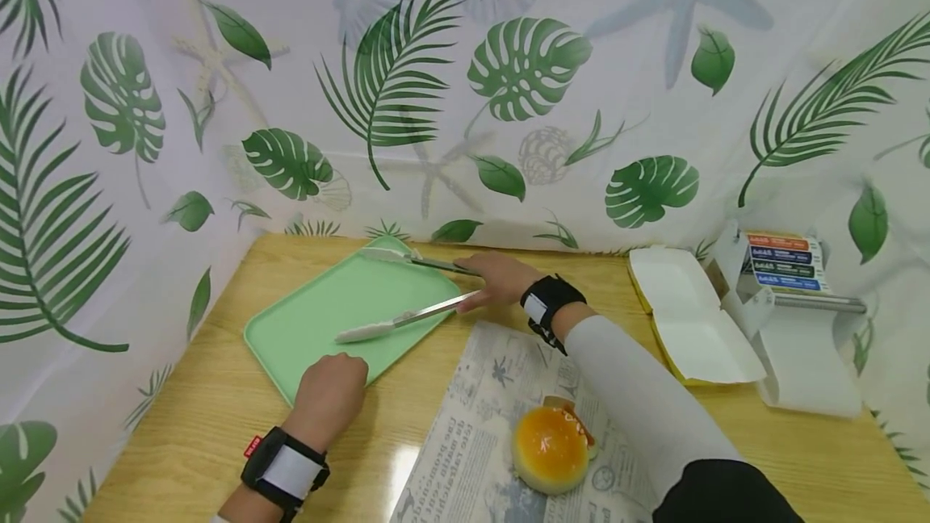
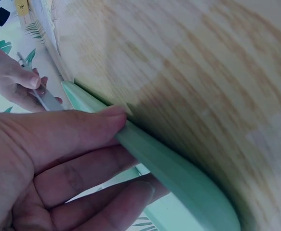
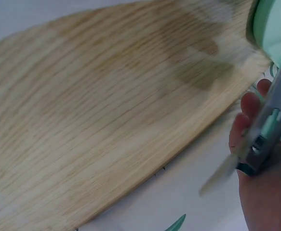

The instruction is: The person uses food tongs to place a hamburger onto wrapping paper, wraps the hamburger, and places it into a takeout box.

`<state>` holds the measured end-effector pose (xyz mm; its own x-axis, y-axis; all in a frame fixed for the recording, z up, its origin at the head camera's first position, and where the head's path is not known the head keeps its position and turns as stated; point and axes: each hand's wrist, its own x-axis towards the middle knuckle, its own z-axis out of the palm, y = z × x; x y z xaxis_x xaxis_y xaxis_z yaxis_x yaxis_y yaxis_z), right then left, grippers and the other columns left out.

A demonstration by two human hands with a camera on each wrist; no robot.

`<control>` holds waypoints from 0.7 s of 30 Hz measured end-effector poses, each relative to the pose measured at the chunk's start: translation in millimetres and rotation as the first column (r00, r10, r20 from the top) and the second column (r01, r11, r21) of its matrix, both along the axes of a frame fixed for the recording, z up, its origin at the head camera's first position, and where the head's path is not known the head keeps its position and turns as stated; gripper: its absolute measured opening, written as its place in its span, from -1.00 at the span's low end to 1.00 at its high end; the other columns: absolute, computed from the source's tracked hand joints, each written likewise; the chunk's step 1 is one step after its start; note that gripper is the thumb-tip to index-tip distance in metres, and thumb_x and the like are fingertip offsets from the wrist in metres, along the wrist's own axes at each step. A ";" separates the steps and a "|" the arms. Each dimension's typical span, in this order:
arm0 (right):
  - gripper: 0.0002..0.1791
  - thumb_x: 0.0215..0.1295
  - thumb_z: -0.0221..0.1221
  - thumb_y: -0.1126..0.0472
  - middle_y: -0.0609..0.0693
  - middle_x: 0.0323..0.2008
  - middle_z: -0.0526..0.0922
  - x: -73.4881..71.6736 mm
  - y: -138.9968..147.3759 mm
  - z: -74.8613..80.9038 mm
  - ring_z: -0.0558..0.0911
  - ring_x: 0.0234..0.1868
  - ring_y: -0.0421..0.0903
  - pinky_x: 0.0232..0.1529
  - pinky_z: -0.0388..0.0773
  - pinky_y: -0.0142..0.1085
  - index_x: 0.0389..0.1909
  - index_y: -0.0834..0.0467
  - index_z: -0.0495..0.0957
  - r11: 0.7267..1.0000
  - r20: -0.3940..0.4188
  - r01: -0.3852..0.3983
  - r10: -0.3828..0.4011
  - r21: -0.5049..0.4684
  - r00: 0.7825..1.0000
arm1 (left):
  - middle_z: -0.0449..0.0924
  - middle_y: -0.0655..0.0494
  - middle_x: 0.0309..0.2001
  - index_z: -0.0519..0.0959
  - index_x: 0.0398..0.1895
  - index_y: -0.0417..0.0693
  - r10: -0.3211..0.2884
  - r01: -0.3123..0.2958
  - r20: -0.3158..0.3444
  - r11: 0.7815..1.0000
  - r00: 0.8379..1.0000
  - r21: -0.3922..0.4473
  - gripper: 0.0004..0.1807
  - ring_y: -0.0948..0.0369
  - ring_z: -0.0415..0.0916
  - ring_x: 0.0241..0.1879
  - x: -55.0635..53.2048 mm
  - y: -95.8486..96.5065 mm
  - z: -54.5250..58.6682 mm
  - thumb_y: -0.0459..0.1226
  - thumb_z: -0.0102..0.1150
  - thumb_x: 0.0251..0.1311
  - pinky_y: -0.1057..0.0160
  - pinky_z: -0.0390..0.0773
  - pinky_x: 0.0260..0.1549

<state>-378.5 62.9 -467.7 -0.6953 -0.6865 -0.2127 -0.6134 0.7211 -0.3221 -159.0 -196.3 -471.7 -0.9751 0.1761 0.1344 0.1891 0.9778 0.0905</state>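
Observation:
My left hand (image 1: 331, 394) is at the near edge of a light green tray (image 1: 320, 305). In the left wrist view its thumb and fingers (image 2: 112, 118) pinch the tray's rim. Over at the tray's right end, my right hand (image 1: 501, 277) grips a pair of metal tongs (image 1: 436, 311) with whitish tips. The tongs' arms are spread wide above the tray. The right wrist view shows the tongs' handle end (image 3: 263, 139) against that hand. Nothing shows between the tips. A glossy golden bun (image 1: 552, 450), with something brown and red at its far side, lies on printed paper (image 1: 472, 434) below my right forearm.
To the right, a white-lined yellow takeaway box (image 1: 697, 329) lies unfolded. Beside it stands a dispenser (image 1: 792, 289) with a white paper strip hanging out and coloured labels on top. A leaf-patterned sheet (image 1: 538, 144) rises behind the wooden table (image 1: 182, 426).

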 end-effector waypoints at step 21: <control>0.04 0.26 0.30 -0.28 0.23 0.55 0.21 8.3 12.6 -8.2 0.26 0.56 0.22 0.51 0.29 0.08 0.60 0.12 0.10 0.997 -0.013 0.069 -0.070 -0.035 0.997 | 0.57 0.01 -0.63 0.61 -0.61 -0.12 0.022 -0.021 0.074 1.000 0.997 -0.007 -0.76 0.09 0.55 -0.58 -2.6 2.6 0.4 -0.51 0.26 0.18 0.16 0.50 -0.64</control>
<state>-370.1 75.5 -476.0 -0.7444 -0.6432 -0.1793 -0.5668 0.7507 -0.3395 -161.5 -193.7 -471.3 -0.9859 0.1558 0.0606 0.1612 0.9821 0.0976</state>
